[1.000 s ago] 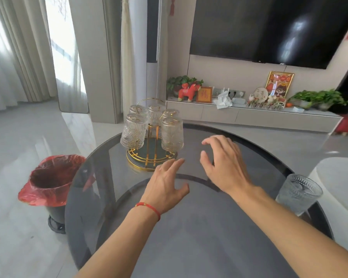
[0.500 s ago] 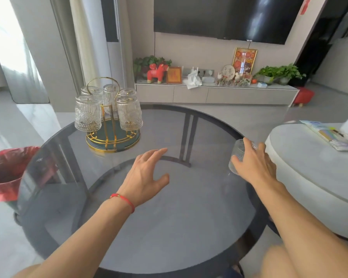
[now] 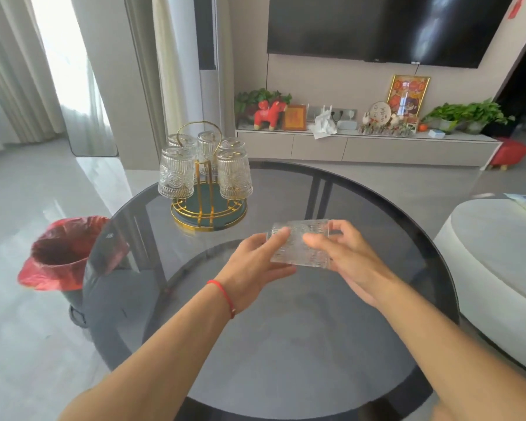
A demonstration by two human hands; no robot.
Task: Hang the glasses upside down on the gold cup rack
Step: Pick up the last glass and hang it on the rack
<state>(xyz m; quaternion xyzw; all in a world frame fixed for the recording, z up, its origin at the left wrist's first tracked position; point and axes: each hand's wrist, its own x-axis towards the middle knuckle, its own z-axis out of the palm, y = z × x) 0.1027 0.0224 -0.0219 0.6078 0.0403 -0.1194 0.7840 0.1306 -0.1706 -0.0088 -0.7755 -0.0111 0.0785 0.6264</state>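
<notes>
At far left, a bin w/ red bag [image 3: 62, 256] is standing on the floor, just beside the round dark glass table [image 3: 286, 344].

On the table's far-left part the gold cup rack [image 3: 208, 212] is standing upright. Five ribbed glasses are hanging on it, mouth down: front-left glass [image 3: 176, 173], front-right glass [image 3: 234, 174], and three more behind, partly hidden.

The left forearm is coming in from the bottom-left corner, going diagonally up and to the right, w/ a red string bracelet [image 3: 223, 296] around the wrist. The left hand [image 3: 255, 267] is palm down, fingers stretched fwd; the fingertips [image 3: 281, 233] are touching the left end of the loose glass [image 3: 301, 246]. Thumb is going under the glass.

This glass is held in the air over the table centre, lying on its side, approx. horizontal, well apart from the rack and nearer to the person. It is blurred, so I cannot tell which end is the mouth.

The right hand [image 3: 346, 256] is gripping the glass from the right side, thumb on the near face, other fingers curled over the top edge. Right forearm is running down to the bottom-right corner.

At right, a pale round seat [image 3: 498, 268] is just beside the table rim.
</notes>
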